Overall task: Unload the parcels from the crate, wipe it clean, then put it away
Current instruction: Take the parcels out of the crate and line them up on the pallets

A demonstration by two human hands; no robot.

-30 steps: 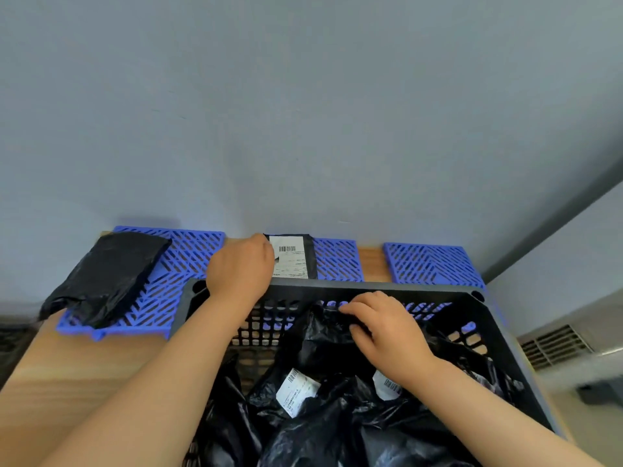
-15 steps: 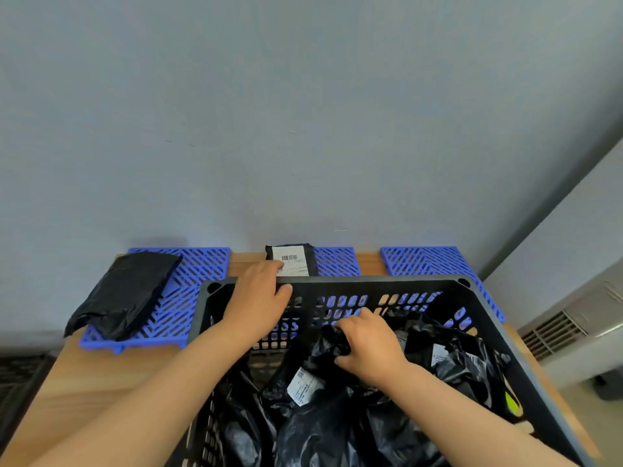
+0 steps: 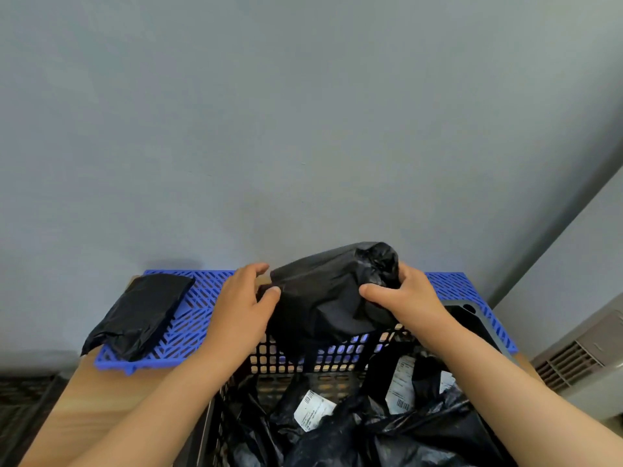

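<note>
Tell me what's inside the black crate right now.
Inside the crate lies a heap of black parcels, some showing white labels. The heap hides the crate's floor and anything beneath it. The lifted parcel blocks part of its far wall.

Both hands gripping black parcel [image 3: 323, 298], above crate [image 3: 337, 360]
</note>
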